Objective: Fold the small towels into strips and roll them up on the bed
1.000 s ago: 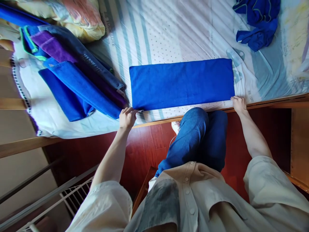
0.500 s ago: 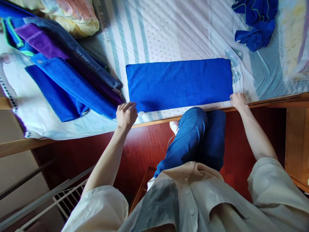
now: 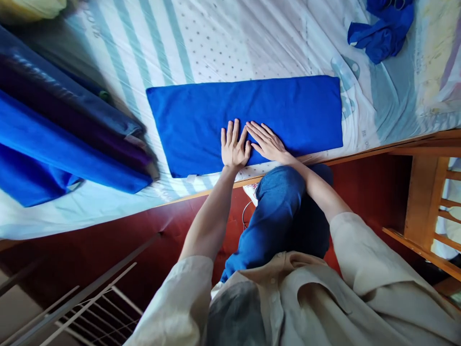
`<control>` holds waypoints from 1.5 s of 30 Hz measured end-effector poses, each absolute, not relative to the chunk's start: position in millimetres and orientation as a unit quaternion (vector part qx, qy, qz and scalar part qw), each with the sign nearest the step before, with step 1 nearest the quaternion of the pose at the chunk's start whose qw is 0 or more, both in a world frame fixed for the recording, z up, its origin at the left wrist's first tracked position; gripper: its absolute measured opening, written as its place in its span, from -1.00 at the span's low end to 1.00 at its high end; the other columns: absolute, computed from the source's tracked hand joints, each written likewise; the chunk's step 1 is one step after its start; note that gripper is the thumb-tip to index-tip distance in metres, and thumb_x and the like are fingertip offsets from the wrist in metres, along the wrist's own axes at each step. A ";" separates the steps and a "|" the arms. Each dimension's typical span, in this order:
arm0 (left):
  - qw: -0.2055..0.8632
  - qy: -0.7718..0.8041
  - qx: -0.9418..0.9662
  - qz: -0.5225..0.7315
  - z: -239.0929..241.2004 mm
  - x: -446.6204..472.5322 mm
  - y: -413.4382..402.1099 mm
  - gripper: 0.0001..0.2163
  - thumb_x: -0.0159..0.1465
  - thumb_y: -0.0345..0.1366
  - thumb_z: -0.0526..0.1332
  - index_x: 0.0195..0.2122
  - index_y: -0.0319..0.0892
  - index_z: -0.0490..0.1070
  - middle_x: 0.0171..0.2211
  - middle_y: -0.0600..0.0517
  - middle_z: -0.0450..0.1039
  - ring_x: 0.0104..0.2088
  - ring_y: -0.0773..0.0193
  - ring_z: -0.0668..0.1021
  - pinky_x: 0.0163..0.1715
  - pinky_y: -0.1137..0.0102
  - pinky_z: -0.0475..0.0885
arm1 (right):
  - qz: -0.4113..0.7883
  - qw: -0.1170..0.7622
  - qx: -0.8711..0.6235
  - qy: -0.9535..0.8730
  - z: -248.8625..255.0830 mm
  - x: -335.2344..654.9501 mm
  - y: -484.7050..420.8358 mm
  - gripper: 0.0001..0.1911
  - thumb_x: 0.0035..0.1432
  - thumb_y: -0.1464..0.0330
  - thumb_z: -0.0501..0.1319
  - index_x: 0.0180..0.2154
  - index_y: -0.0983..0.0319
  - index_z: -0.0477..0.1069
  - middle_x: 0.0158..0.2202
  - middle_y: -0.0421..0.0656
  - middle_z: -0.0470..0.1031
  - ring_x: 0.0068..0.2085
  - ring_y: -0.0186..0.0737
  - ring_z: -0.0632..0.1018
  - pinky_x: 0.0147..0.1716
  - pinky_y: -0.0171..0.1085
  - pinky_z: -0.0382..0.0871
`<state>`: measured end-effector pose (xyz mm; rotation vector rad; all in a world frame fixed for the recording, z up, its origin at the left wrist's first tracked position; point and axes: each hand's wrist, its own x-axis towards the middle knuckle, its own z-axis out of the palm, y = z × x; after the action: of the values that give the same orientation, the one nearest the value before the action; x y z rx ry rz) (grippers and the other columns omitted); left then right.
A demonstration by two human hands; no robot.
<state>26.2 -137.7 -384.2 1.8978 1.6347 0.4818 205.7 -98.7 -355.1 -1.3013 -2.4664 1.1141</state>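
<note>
A blue towel (image 3: pixel 194 125) lies folded into a long rectangle near the front edge of the bed. My left hand (image 3: pixel 235 150) rests flat on its lower middle, fingers spread. Just to the right, my right hand (image 3: pixel 268 143) lies palm down on the same cloth, fingers stretched towards the left hand. The fingertips of the two hands almost meet. Neither hand grips anything. A small pale tag shows at the towel's lower left edge.
Folded cloths in blue, purple and grey-blue (image 3: pixel 72 139) lie at the left of the bed sheet (image 3: pixel 223 57). A crumpled blue cloth (image 3: pixel 383 36) is at the upper right. Below are the wooden bed edge (image 3: pixel 360 154) and a white metal rack (image 3: pixel 104 307).
Both hands have left the towel's lower corners and come together at its middle, opening flat on it. The view has shifted, with the folded cloths now farther left.
</note>
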 end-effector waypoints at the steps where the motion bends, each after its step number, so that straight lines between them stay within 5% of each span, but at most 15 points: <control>1: 0.292 0.613 0.711 0.184 -383.6 24.6 -138.0 -0.37 0.48 0.01 0.03 0.52 -0.13 0.17 0.57 -0.14 -0.06 0.60 -0.03 -0.12 0.55 -0.13 -0.29 | 0.363 0.070 -0.443 -0.817 -355.2 209.0 -100.1 -0.27 0.44 0.29 0.05 0.55 0.23 0.02 0.58 -0.11 0.00 0.59 -0.07 0.02 0.59 0.08 -0.25; 10: 0.296 0.642 0.683 0.184 -367.4 2.0 -139.9 -0.36 0.45 0.03 0.07 0.51 -0.07 0.17 0.57 -0.14 -0.02 0.59 -0.05 -0.08 0.55 -0.15 -0.24 | 0.276 0.068 -0.525 -0.803 -359.9 314.3 -91.2 -0.25 0.46 0.17 0.02 0.56 0.21 -0.02 0.59 -0.15 -0.02 0.59 -0.01 0.01 0.59 0.10 -0.23; 17: 0.189 0.760 0.598 0.169 -354.4 -91.7 -165.0 -0.30 0.50 0.09 -0.09 0.51 -0.27 0.14 0.57 -0.24 -0.10 0.57 -0.26 -0.06 0.51 -0.28 -0.15 | 0.155 0.001 -0.657 -0.738 -349.7 443.1 -98.0 -0.21 0.51 0.07 -0.06 0.58 0.25 -0.13 0.60 -0.01 -0.04 0.59 0.09 0.01 0.55 0.16 -0.12; 20: 0.171 0.789 0.569 0.155 -356.3 -119.6 -170.8 -0.26 0.50 0.15 -0.13 0.52 -0.30 0.10 0.57 -0.25 -0.09 0.56 -0.30 -0.04 0.50 -0.27 -0.10 | 0.137 0.005 -0.674 -0.725 -351.7 451.8 -101.7 -0.26 0.52 0.13 -0.10 0.57 0.26 -0.10 0.58 0.02 0.01 0.58 0.10 0.04 0.54 0.16 -0.06; 27: 0.178 0.778 0.586 0.141 -353.3 -61.4 -159.6 -0.32 0.55 0.00 -0.13 0.51 -0.44 0.02 0.58 -0.36 -0.28 0.59 -0.14 -0.30 0.51 -0.23 -0.41 | 0.119 0.035 -0.676 -0.726 -359.7 449.4 -101.3 -0.31 0.46 0.27 -0.08 0.53 0.31 0.06 0.54 0.08 0.13 0.56 0.06 0.14 0.52 0.15 0.03; 33: 0.254 0.616 0.737 0.113 -372.8 23.7 -104.1 -0.36 0.50 0.06 0.01 0.51 -0.15 0.17 0.59 -0.12 -0.09 0.60 -0.04 -0.26 0.54 -0.16 -0.34 | 0.105 0.041 -0.679 -0.726 -361.9 452.3 -101.1 -0.30 0.42 0.29 -0.04 0.50 0.35 0.12 0.51 0.16 0.18 0.53 0.14 0.20 0.48 0.22 0.10; 38: 0.207 0.739 0.635 0.091 -380.1 -68.7 -60.5 -0.35 0.53 -0.11 0.08 0.54 -0.31 0.02 0.61 -0.16 -0.28 0.59 0.02 -0.32 0.49 -0.17 -0.50 | 0.108 0.062 -0.667 -0.734 -366.2 456.1 -101.0 -0.31 0.45 0.23 -0.07 0.49 0.37 0.14 0.49 0.18 0.21 0.52 0.14 0.22 0.48 0.22 0.10; 45: 0.197 0.775 0.592 0.096 -375.7 -148.9 -46.3 -0.38 0.54 -0.31 0.06 0.53 -0.44 -0.08 0.60 -0.26 -0.35 0.59 0.01 -0.30 0.48 -0.22 -0.48 | 0.101 0.063 -0.665 -0.737 -370.4 459.3 -101.8 -0.30 0.43 0.26 -0.06 0.50 0.38 0.12 0.50 0.18 0.19 0.53 0.13 0.20 0.48 0.22 0.09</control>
<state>-148.9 -46.3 -375.7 1.6582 2.1708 0.2696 459.3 -101.8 -370.4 -2.0092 -2.2283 0.3059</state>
